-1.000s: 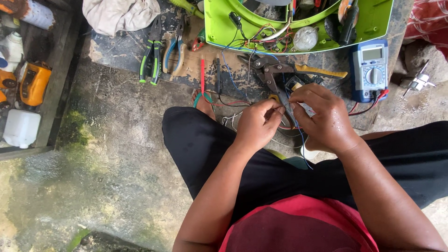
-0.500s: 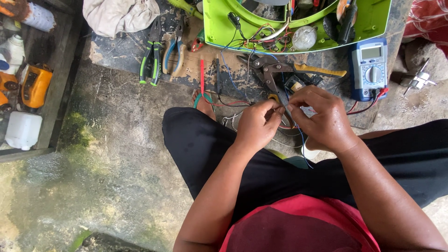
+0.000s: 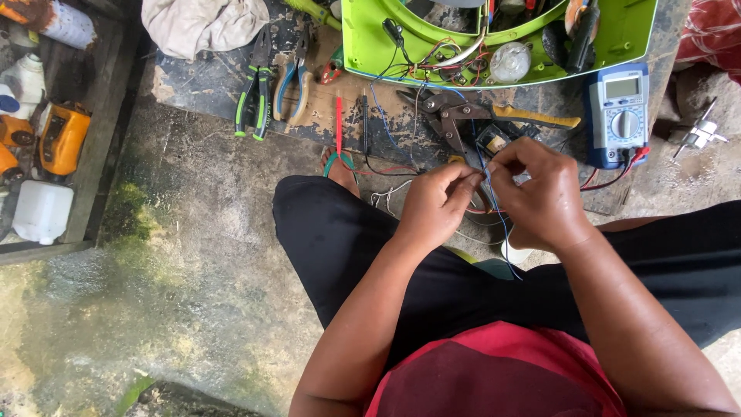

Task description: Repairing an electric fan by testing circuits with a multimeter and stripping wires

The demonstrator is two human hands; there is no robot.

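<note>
While pinching wire (image 3: 494, 202), left hand (image 3: 434, 208), right hand (image 3: 540, 193) meet

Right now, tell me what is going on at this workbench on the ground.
A person sits on the concrete floor with both hands together over their lap. The left hand and right hand pinch thin wires, one of them blue, that run up to an opened lime-green appliance housing. A blue multimeter lies to the right, with metal snips just ahead of the hands. Pliers and a red probe rest untouched on the board.
</note>
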